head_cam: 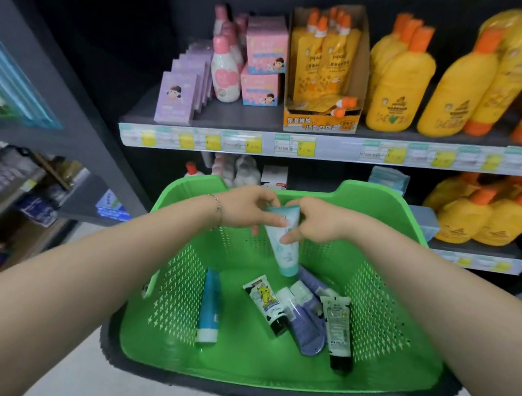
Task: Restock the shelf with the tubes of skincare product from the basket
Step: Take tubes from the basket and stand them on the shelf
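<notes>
Shop shelving (289,145) behind green basket (378,318). Left hand (246,207) and right hand (314,221) pinch teal tube (281,240)'s crimped end. Tube likely light, soft; firmer hold mid-body.

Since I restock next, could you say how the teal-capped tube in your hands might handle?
The teal-capped tube is probably light: left hand and right hand just pinch it. Its flat crimped top suggests soft, squeezable walls, unlikely to roll.

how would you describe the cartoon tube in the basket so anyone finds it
Look into the green basket. The cartoon tube lies near the middle of its floor, left of the purple tube. Only it shows a yellow cartoon figure.
</notes>
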`<state>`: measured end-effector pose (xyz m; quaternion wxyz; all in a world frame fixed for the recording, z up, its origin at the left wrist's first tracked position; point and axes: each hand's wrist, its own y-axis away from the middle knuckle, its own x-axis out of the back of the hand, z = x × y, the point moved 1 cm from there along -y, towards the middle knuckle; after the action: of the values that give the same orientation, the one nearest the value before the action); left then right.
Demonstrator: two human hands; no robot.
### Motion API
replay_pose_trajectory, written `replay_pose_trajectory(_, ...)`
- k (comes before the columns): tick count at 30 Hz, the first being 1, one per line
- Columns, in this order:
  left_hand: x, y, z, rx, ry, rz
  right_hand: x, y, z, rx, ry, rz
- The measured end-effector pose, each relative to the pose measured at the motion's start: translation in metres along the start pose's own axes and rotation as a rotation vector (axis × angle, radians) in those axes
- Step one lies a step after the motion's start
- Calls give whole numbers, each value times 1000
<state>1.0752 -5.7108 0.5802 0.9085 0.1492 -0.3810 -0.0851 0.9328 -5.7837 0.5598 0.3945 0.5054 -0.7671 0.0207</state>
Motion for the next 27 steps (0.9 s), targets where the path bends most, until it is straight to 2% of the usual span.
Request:
replay_pose_trajectory(4, 15, 5, 0, 8, 209, 23, 18, 7, -12, 57, -47, 57)
replay_pose_trajectory(12, 33, 7, 23, -78, 280, 51, 60, 22, -53, 139, -144, 141)
replay_pose_trajectory(19, 65, 15, 59, -162, 500, 223, 103, 42, -85, 215, -192, 299)
replay_pose_trajectory(23, 86, 18, 80, -212, 504, 308, 123, 51, -97, 237, -299, 379)
replay_pose_trajectory(27, 104, 21, 100, -282, 552, 383, 137, 64, -109, 255, -250, 443)
